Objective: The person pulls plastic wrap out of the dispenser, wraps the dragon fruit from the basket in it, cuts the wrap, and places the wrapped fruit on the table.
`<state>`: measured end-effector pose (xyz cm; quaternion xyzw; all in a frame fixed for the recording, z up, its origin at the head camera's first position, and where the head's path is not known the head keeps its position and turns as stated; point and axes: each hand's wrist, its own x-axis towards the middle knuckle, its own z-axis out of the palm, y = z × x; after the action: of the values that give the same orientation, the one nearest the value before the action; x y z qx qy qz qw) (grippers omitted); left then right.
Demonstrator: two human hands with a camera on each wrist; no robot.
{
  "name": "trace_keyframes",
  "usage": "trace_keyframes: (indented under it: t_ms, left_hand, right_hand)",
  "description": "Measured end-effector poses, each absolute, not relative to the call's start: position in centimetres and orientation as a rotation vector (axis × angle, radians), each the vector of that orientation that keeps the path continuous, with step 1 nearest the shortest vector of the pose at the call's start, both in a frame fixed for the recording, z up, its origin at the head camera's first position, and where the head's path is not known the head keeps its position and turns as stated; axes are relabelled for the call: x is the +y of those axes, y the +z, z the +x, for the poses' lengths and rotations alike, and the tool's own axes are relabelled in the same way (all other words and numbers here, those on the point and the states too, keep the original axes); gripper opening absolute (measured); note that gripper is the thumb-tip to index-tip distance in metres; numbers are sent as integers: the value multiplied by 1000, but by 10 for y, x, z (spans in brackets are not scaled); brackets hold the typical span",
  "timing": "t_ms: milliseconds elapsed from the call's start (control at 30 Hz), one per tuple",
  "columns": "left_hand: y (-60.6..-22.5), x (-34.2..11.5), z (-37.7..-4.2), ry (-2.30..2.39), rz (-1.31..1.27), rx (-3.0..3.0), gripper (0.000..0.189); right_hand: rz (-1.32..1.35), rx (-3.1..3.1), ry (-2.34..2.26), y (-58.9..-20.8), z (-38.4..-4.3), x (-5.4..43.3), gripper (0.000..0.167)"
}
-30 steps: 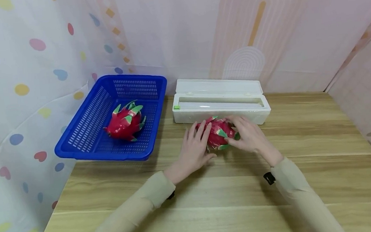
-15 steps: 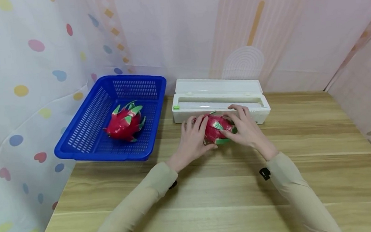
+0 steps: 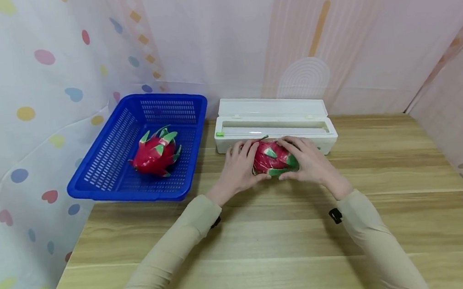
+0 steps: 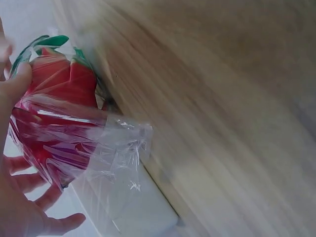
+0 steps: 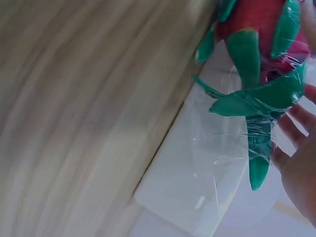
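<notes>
A red dragon fruit [image 3: 272, 158] with green leaf tips lies on the table just in front of the white box, covered in clear plastic film [image 4: 123, 143]. My left hand [image 3: 239, 164] grips its left end, fingers bent over the top and thumb at the near side. Around the opposite end curves my right hand [image 3: 308, 161], likewise with its thumb low in front. Loose film sticks out past the fruit's end in the left wrist view. Seen from the right wrist, film stretches over long green leaves [image 5: 259, 98] near the right fingers. The fruit's underside is hidden.
A long white box [image 3: 274, 140] stands behind the hands, its lid raised and a white roll inside. To the left, a blue plastic basket [image 3: 136, 194] contains another dragon fruit [image 3: 155, 153]. Patterned cloth [image 3: 222, 39] hangs behind the wooden table [image 3: 257, 252].
The wrapped fruit has turned between my hands and shifted slightly away, toward the white box. My right fingers lifted off the top, then came back down around its right end.
</notes>
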<state>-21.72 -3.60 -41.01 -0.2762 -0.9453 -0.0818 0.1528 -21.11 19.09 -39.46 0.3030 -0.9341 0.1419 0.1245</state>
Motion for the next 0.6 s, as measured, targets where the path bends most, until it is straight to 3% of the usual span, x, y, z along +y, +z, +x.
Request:
trace_keyframes:
  t_ms: [100,600]
  left_hand:
    - [-409,-36,-219,-219,-810,-2713,92]
    - [-391,-37,-219,-169,-927,-2804,94]
  right_hand:
    - [931,-2672,327,-399,-210,193,98]
    - [945,-2559,302,-403,-211,190,85]
